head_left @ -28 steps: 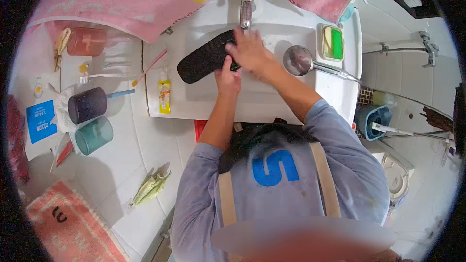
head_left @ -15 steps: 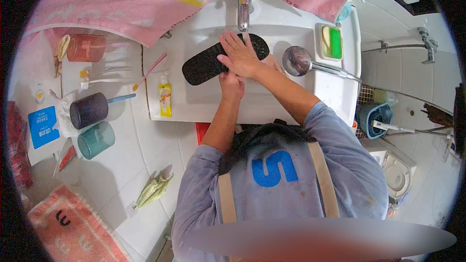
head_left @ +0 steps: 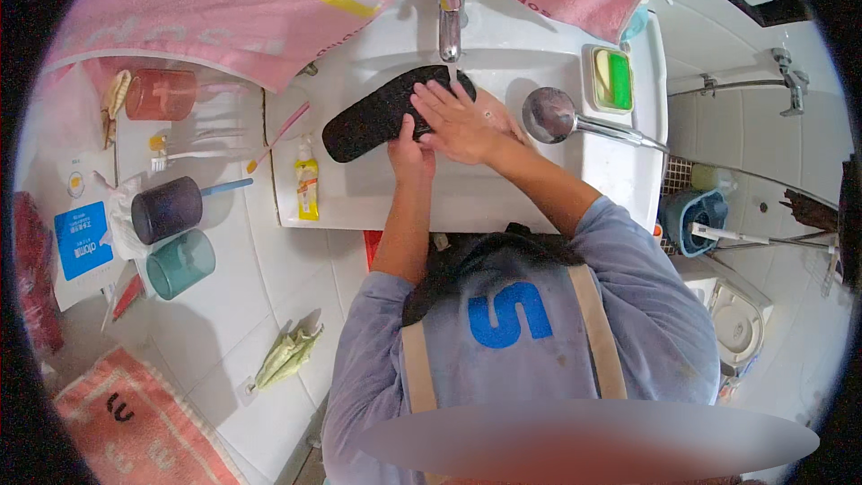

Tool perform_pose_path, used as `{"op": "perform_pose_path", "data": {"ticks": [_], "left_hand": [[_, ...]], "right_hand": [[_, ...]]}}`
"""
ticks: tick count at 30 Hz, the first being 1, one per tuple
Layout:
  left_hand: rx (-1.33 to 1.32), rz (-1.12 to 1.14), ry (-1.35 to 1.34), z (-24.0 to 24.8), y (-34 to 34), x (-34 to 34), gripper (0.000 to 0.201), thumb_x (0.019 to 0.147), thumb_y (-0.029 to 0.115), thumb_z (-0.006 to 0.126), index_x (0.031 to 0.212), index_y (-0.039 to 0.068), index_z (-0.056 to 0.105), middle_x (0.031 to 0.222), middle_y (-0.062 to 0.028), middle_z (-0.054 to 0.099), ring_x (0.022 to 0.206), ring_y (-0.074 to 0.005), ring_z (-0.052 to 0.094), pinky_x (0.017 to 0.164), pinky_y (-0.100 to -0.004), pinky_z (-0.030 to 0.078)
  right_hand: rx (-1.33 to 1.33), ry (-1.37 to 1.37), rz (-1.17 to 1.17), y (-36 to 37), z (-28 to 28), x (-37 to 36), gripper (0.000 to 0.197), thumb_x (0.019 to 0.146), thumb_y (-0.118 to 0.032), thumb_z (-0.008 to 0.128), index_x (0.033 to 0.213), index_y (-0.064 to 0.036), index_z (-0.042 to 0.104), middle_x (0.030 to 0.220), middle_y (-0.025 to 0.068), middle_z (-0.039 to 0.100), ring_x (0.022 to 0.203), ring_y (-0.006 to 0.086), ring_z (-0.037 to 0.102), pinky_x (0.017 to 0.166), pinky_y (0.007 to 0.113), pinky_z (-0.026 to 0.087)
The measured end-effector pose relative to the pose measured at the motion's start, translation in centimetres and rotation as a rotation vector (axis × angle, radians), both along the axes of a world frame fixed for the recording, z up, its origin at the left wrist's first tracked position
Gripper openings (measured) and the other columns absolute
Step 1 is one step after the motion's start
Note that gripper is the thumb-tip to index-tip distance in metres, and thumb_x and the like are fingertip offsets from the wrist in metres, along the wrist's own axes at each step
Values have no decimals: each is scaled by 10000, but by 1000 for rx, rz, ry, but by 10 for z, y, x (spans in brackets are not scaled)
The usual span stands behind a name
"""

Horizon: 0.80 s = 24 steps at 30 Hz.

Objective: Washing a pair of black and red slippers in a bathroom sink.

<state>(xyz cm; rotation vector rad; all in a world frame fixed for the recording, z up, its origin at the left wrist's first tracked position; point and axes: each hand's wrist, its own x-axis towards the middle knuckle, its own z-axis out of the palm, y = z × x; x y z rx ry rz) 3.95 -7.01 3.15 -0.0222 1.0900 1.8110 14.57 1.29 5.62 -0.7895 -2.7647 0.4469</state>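
Note:
A long black shoe insole [head_left: 364, 126] slants across the white sink [head_left: 350, 202], its far right end under the chrome faucet [head_left: 450, 27]. My left hand [head_left: 412, 154] is closed on its near edge, thumb on top and fingers partly hidden beneath. Flat on the upper face lies my right hand [head_left: 458, 121], fingers stretched toward the far side. A thin stream of water falls beside its fingertips. Just right of that hand, a pinkish patch shows in the basin; I cannot make out what it is.
On the sink's right side rest a shower head [head_left: 549, 115] and a soap dish [head_left: 609, 79] with a green sponge. A yellow tube [head_left: 306, 184] and a pink toothbrush [head_left: 285, 130] are at the left. Cups [head_left: 167, 209] stand farther left. A pink towel [head_left: 224, 9] hangs over the back.
The insole has shifted left with my left hand. My right hand has slid a little nearer and right, toward the insole's right end.

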Motion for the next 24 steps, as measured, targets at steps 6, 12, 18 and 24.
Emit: {"op": "perform_pose_path", "data": {"ticks": [6,12,18,24], "left_hand": [[63,68,-1,7,8,11,350,875,40,569,1213,71,484,1189,-82,547,1087,-242,542,919,-433,464],[108,1,-61,9,15,0,379,878,48,568,1242,87,470,1220,-91,531,1134,-263,518,995,-471,414],[57,-157,-20,-6,26,1,390,866,62,594,1235,58,468,1191,-82,548,1120,-259,525,982,-460,422],[-155,161,613,-49,30,-21,431,865,119,602,1249,2,443,1312,-170,430,1173,-300,474,986,-486,388]], "right_hand": [[-111,-32,-211,38,-29,46,587,931,-404,400,1406,-69,308,1456,152,294,1360,295,247,1105,464,192],[-1393,612,-541,45,1,62,443,936,-204,492,1322,-8,399,1267,170,506,1136,301,524,954,399,438],[-1873,1091,-412,45,-20,60,444,929,-197,528,1315,-18,403,1177,111,559,1050,232,570,891,367,482],[-1957,1171,-261,41,-25,35,410,913,-117,541,1293,-33,416,1154,96,577,1004,226,597,866,373,510]]}}
